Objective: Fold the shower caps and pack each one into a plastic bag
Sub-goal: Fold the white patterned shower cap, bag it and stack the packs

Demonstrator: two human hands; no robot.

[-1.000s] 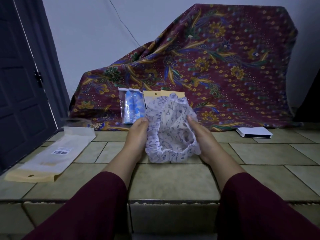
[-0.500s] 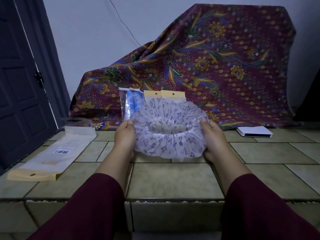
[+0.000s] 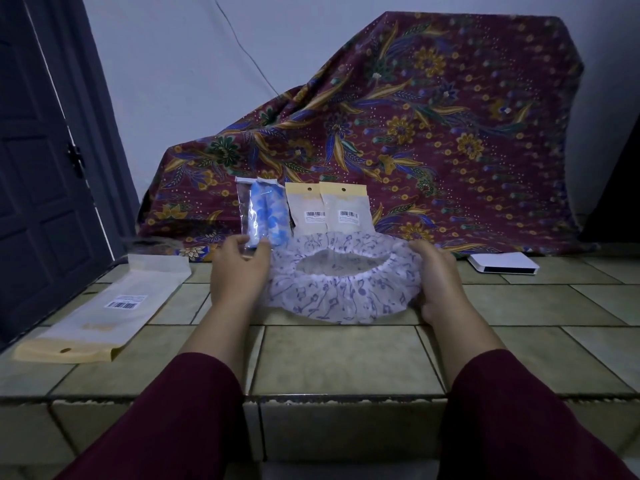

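Note:
A white shower cap (image 3: 332, 299) with a purple print lies spread on the tiled ledge, its elastic opening facing up. My right hand (image 3: 437, 282) grips the cap's right rim, fingers curled over the edge. At the cap's left rim hovers my left hand (image 3: 236, 271), fingers loosely spread; I cannot tell whether it touches the cap. A flat empty plastic bag (image 3: 104, 313) with a barcode label lies at the left. Behind the cap stand a clear bag holding a blue folded cap (image 3: 268, 216) and two yellow-topped packs (image 3: 325, 209).
A batik cloth (image 3: 433, 126) drapes over something bulky against the back wall. A white box (image 3: 502, 265) lies at the right on the tiles. A dark door (image 3: 38, 174) is at the left. The ledge's front edge (image 3: 346, 398) drops off near my knees.
The cap was bunched upright between both hands, then pulled wide and lowered onto the tiles. My left hand has come off its left rim; the right still holds.

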